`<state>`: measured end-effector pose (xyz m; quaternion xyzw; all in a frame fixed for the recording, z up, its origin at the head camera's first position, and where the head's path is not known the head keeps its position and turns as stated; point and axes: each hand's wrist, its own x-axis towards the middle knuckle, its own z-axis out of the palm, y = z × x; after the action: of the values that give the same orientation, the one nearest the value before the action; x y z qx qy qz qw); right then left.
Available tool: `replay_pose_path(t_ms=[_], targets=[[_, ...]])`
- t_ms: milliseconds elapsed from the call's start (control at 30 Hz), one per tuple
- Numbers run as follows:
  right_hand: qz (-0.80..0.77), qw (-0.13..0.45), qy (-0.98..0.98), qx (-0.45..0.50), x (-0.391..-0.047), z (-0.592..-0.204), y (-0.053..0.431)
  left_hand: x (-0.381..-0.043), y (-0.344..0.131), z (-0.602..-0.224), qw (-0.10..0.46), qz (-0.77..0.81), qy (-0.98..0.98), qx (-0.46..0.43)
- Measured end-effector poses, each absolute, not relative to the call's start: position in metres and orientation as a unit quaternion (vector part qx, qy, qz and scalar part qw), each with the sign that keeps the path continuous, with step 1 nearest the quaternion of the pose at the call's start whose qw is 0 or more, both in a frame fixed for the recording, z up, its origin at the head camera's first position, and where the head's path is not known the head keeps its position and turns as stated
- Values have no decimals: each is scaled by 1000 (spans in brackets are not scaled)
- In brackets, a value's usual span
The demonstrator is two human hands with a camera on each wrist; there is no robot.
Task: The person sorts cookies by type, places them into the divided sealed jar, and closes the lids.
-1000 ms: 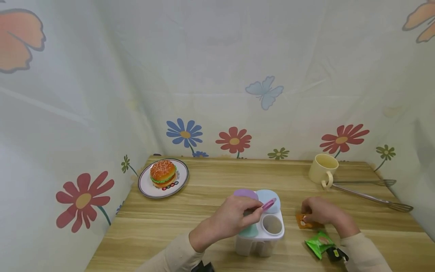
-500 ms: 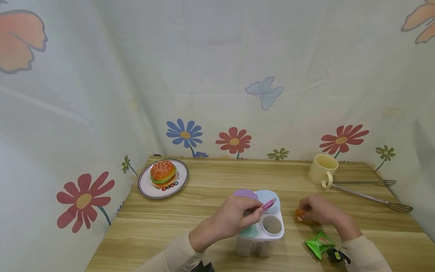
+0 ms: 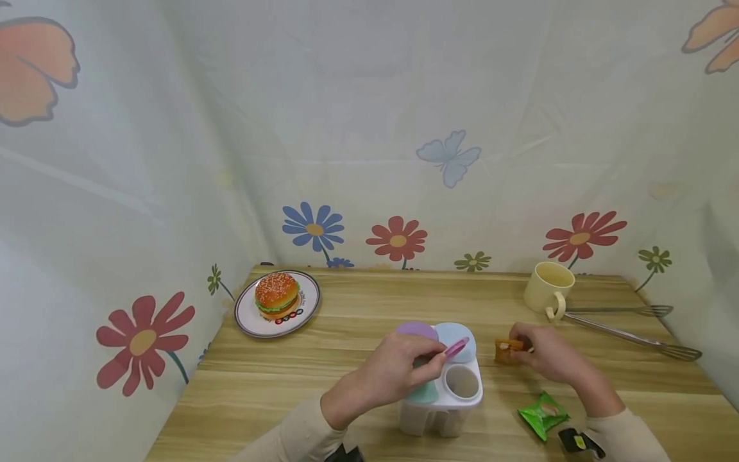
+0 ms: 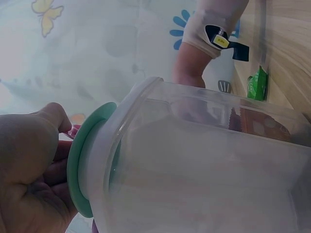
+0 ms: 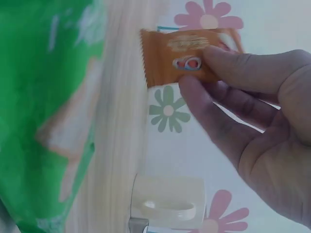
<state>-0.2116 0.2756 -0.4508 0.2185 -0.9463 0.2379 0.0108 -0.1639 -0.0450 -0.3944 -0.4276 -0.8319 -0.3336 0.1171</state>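
The right grip (image 3: 548, 356) pinches the orange packet (image 3: 503, 351) between thumb and fingers, its long axis roughly upright, one crimped end toward the counter (image 3: 358, 301); whether they touch I cannot tell. Left of this grip, slightly nearer the person, stands the container (image 3: 412, 417) with a round opening (image 3: 462, 383) uncovered. The left grip (image 3: 395, 367), closer to that opening, pinches a pink piece (image 3: 457, 348). A second ago the packet lay flat, nearer the green packet (image 3: 543, 416).

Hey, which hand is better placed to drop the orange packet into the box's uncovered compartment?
Probably the right hand: it pinches the orange packet just right of the box. The left hand is occupied, pinching a pink lid above it.
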Motion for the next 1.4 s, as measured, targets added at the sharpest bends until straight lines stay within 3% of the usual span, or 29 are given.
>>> replay_pose_path(t_ms=[233, 600, 800, 1400], targets=[[269, 73, -931, 235, -204, -443, 272, -164, -45, -395, 115, -333, -833, -427], [342, 87, -906, 235, -189, -430, 262, -165, -46, -395, 136, -326, -826, -439], [374, 118, -885, 251, -183, -422, 256, -164, -46, -394, 118, -333, -830, -432], [353, 186, -868, 294, -164, -398, 243, -165, -46, -394, 129, -324, -829, -437]])
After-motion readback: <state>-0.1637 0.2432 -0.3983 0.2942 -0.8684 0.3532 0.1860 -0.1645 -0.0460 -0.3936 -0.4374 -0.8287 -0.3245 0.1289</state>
